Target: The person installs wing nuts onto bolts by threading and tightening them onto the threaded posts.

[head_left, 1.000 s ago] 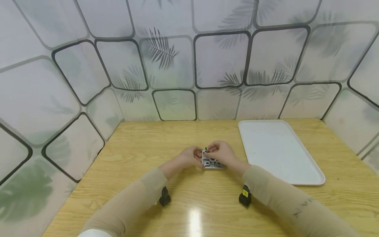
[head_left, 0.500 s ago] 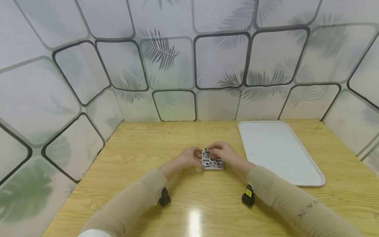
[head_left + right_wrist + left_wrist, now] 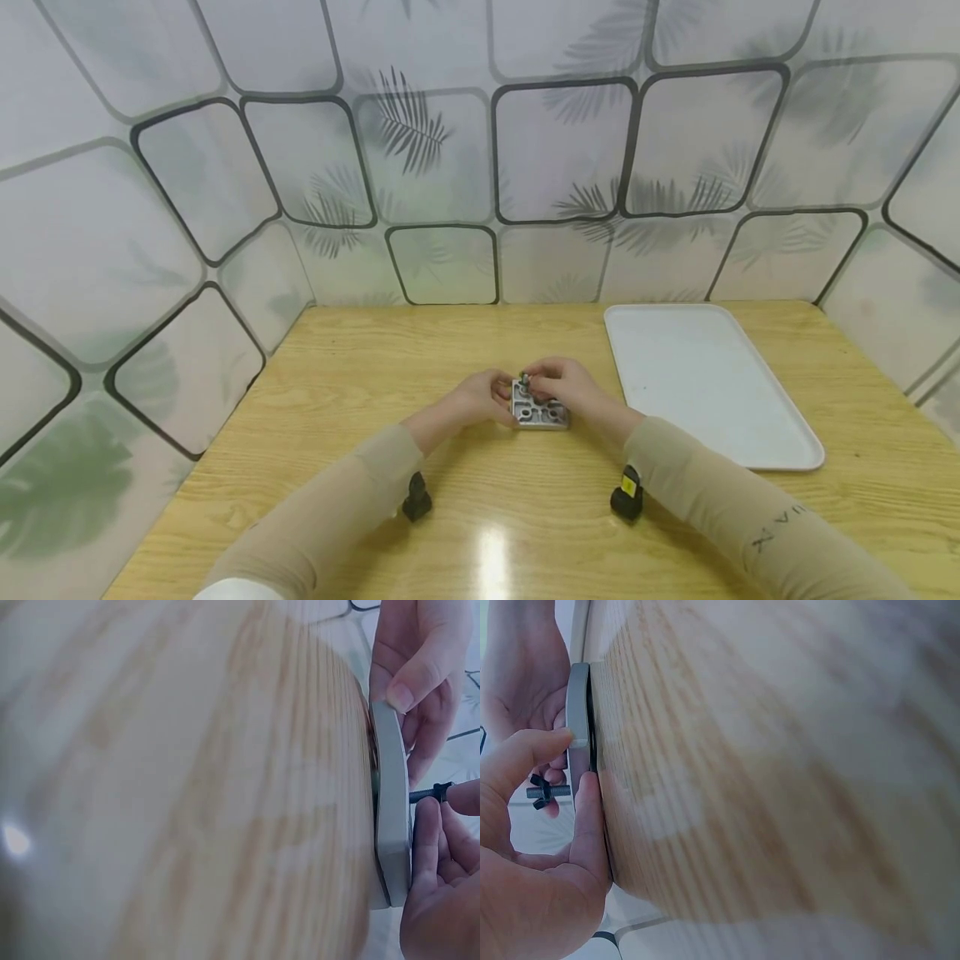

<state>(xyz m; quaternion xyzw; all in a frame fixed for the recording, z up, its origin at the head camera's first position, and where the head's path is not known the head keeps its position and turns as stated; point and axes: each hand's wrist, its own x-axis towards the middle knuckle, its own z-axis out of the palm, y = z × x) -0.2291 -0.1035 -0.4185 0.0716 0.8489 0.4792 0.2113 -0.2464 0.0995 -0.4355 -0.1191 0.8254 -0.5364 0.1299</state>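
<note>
A square silver metal plate (image 3: 538, 417) with round raised holes sits on the table, its edge (image 3: 578, 705) seen side-on in the left wrist view. From its far left corner a dark threaded bolt (image 3: 421, 796) stands up, carrying a black wing nut (image 3: 544, 792). My left hand (image 3: 477, 399) grips the plate's left side, thumb on one face edge and a finger along the underside. Bent over the far part of the plate, my right hand (image 3: 567, 387) has its thumb and fingertips at the wing nut, pinching it.
A white rectangular tray (image 3: 697, 383) lies to the right of the hands on the wooden table (image 3: 360, 358). Black wrist cameras (image 3: 417, 498) hang beneath both forearms. A patterned curtain wall (image 3: 442, 167) encloses the table's back and sides.
The right hand has shifted slightly right and its fingers have drawn in, uncovering more of the plate. The left hand and the plate stay in place.
</note>
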